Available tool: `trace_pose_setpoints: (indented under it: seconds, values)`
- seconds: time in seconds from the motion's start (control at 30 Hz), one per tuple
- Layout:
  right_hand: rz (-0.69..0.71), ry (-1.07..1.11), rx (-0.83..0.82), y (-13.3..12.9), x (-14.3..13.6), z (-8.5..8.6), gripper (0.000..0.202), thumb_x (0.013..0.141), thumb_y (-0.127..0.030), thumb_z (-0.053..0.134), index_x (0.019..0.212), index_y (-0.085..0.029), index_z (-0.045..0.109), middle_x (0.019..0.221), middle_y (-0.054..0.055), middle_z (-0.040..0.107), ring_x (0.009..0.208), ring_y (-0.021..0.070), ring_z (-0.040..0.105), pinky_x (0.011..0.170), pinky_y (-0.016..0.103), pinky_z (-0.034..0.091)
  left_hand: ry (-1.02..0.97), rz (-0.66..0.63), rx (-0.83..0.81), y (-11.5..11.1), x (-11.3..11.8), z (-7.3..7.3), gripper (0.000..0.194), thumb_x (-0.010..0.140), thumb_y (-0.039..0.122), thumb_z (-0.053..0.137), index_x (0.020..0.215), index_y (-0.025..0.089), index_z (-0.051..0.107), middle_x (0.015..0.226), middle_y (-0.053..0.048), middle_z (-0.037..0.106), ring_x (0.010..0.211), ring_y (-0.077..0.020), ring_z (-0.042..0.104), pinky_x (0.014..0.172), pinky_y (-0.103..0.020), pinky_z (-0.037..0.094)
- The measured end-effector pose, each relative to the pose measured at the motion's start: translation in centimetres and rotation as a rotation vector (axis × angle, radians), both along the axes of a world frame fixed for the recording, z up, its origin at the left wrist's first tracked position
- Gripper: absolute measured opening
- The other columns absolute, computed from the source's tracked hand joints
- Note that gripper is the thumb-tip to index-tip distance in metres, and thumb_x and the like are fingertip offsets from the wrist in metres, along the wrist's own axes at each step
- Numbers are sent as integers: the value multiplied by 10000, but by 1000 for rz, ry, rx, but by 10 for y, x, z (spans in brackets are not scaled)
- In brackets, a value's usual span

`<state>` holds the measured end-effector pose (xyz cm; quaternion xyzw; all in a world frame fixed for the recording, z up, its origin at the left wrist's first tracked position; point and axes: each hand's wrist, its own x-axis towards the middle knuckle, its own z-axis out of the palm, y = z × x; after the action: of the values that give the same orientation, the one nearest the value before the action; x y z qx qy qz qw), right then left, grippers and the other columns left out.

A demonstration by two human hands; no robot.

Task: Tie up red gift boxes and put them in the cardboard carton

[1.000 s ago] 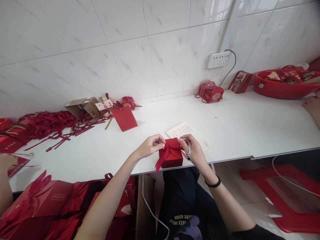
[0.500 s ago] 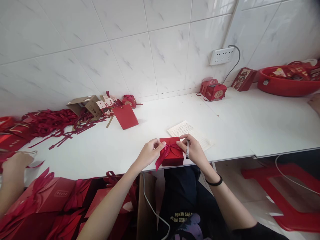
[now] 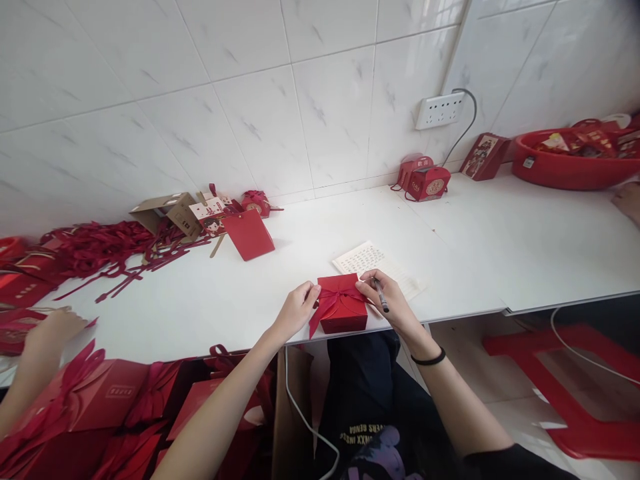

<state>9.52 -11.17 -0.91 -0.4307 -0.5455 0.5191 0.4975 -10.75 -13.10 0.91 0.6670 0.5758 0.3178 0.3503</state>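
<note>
A small red gift box (image 3: 343, 313) sits at the table's front edge with a dark red ribbon (image 3: 330, 301) tied in a bow across its top. My left hand (image 3: 299, 308) pinches the ribbon at the box's left side, thumb and fingers together. On the other side, my right hand (image 3: 384, 297) has thumb and forefinger at the ribbon by the box's upper right corner, and a pen (image 3: 382, 296) is also held in it. Behind the box lies a sheet of paper (image 3: 361, 257) with rows of small marks, partly covered by my right hand.
Ribbons (image 3: 103, 247), a cardboard box (image 3: 173, 212) and a red card (image 3: 249, 235) lie left. Small red boxes (image 3: 427, 183) and a red basin (image 3: 575, 167) stand right. Ribboned boxes (image 3: 107, 393) fill the lower left. Another person's hand (image 3: 57, 327) is left, another (image 3: 627, 200) right.
My left hand has moved slightly left, off the box's top to its side. The pen in my right hand has tilted. The other person's hand at the left has moved right.
</note>
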Motion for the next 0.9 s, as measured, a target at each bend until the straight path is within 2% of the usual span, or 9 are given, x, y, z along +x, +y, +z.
trace_pose_setpoints:
  seconds: [0.17,0.27,0.43,0.5,0.57,0.6,0.7,0.8,0.9]
  values:
    - [47,56,-50,-5,0,1,440,699,-584,660,720,-191,463,519,-68,376,425,76,298,407,222,230,-1,18,10,-1,2,-9,363,891,461,335,627,213,322,578,46,402,559,-116,414,577,-246,349]
    - [61,69,-63,-7,5,-1,418,734,-578,629,745,-193,468,507,-64,399,410,84,331,401,223,254,13,13,-15,1,-3,-8,365,884,457,349,615,209,342,573,40,424,562,-122,421,582,-253,353]
    - [-217,-32,56,-2,31,-10,434,731,-587,626,827,-177,520,623,7,549,625,168,550,606,300,454,8,84,-44,6,-21,4,340,868,393,324,613,194,429,631,5,489,636,-151,496,668,-293,408]
    - [-249,-66,81,-1,38,-12,448,720,-595,637,854,-185,516,661,23,580,693,197,588,691,356,485,-12,83,-28,4,-22,10,265,845,369,362,673,191,456,693,1,508,685,-153,518,707,-300,430]
    - [-165,-60,122,-4,38,-13,473,705,-586,666,919,-197,506,813,65,625,826,231,614,777,406,496,3,10,3,-1,-17,15,153,799,337,463,815,191,504,819,-12,545,769,-159,538,748,-307,448]
    - [-94,-52,157,-6,36,-13,510,686,-572,696,981,-206,498,960,99,626,942,251,602,836,430,486,27,-42,26,-4,-13,18,171,770,305,511,900,195,512,899,-24,552,821,-166,543,769,-313,455]
    - [148,-86,268,-13,28,-11,753,596,-503,801,1196,-244,427,1367,150,401,1255,298,405,999,479,394,80,-184,71,-12,-2,24,274,738,215,536,1011,207,505,1058,-59,522,929,-184,540,802,-334,474]
    - [283,-172,318,-16,23,-10,868,610,-459,809,1316,-250,350,1431,151,303,1317,311,311,1055,492,329,116,-229,116,-18,3,32,276,791,263,519,1061,209,501,1122,-82,495,1038,-213,510,869,-372,468]
    - [291,-203,320,-14,19,-13,855,690,-434,760,1374,-245,283,1396,144,352,1280,296,373,1044,478,355,298,-258,216,-19,11,38,604,719,415,654,1245,219,430,1301,-118,409,1244,-295,359,1024,-468,353]
